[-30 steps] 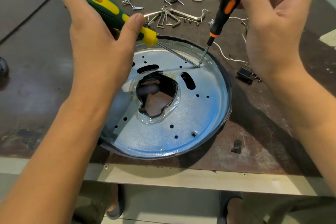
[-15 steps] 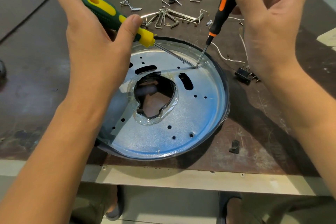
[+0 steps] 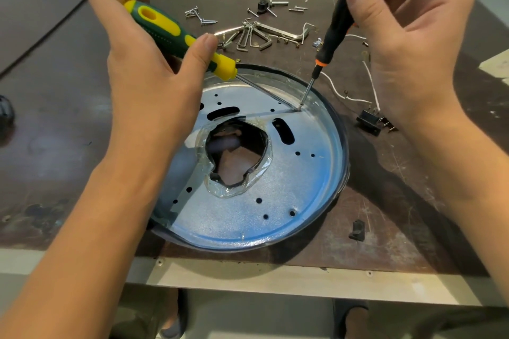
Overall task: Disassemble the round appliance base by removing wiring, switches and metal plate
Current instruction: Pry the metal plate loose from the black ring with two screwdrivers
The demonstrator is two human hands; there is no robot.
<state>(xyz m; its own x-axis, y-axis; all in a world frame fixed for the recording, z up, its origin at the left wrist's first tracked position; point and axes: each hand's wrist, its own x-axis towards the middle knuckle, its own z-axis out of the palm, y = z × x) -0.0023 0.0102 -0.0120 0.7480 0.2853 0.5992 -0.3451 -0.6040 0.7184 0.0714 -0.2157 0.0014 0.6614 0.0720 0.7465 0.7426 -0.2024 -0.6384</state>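
Note:
A round metal plate (image 3: 275,201) with a ragged centre hole sits inside the black base rim (image 3: 337,118) at the table's front. My left hand (image 3: 146,71) grips a green-and-yellow screwdriver (image 3: 176,38) whose shaft slants down to the plate's far right edge. My right hand (image 3: 407,36) holds a black-and-orange screwdriver (image 3: 332,36) nearly upright. Both tips meet at the same spot by the rim. Removed white wires (image 3: 338,92) and a black switch (image 3: 370,121) lie to the right of the base.
Loose screws (image 3: 198,15), hex keys and metal brackets (image 3: 256,36) are scattered behind the base. A small black part (image 3: 357,230) lies at the front right. The brown table's metal front edge (image 3: 275,278) runs just below the base, with feet visible beneath.
Both hands and screwdrivers have shifted slightly, with the tips staying at the same point on the plate's far right edge. The plate has not visibly lifted.

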